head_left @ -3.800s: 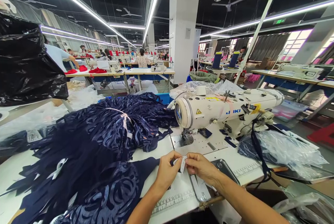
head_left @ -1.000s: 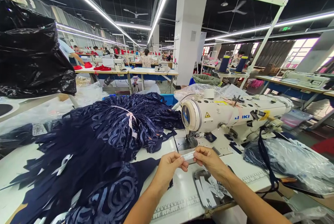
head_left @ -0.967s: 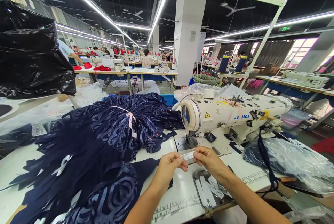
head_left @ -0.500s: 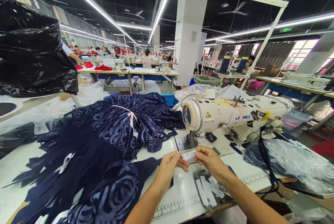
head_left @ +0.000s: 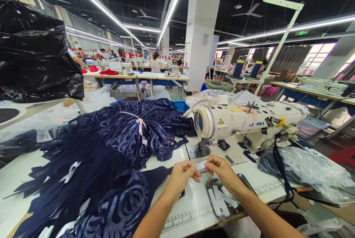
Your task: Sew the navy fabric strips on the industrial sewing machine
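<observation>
A small white printed label is stretched between my two hands, just in front of the sewing machine's needle area. My left hand pinches its left end between thumb and fingers. At the other end, my right hand has thumb and forefinger closed on it. The white sewing machine stands behind my hands. Below my right wrist sits a metal tray holding several white labels. Dark navy fabric pieces lie close to my left forearm.
A tied bundle of navy pieces covers the table's left side. A clear plastic bag lies at the right. A black plastic bag hangs at upper left. Two thread cones stand behind the machine. People work at tables farther back.
The label between my hands has tilted and looks narrower, with my fingers drawn slightly closer together. Both hands stay in nearly the same place.
</observation>
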A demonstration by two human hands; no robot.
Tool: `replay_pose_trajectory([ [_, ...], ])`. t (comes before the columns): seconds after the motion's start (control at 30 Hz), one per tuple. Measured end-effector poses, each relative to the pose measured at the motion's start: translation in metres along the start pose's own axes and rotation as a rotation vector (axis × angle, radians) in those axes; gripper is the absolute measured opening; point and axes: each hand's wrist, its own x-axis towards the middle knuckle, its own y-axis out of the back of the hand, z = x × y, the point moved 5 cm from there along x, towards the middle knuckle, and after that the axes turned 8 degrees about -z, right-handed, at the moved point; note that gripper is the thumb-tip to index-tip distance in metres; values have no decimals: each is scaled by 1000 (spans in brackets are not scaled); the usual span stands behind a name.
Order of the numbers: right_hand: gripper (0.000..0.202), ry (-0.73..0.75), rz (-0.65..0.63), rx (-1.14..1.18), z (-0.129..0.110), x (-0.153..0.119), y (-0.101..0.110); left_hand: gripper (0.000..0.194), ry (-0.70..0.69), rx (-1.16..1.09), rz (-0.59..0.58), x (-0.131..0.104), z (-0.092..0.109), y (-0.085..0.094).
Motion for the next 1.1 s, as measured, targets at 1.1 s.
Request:
replay_pose_trajectory([
  [1.1, 27, 72, -168, -1343, 2, -20, 8, 22, -24, 1504, 118, -13, 9, 16],
])
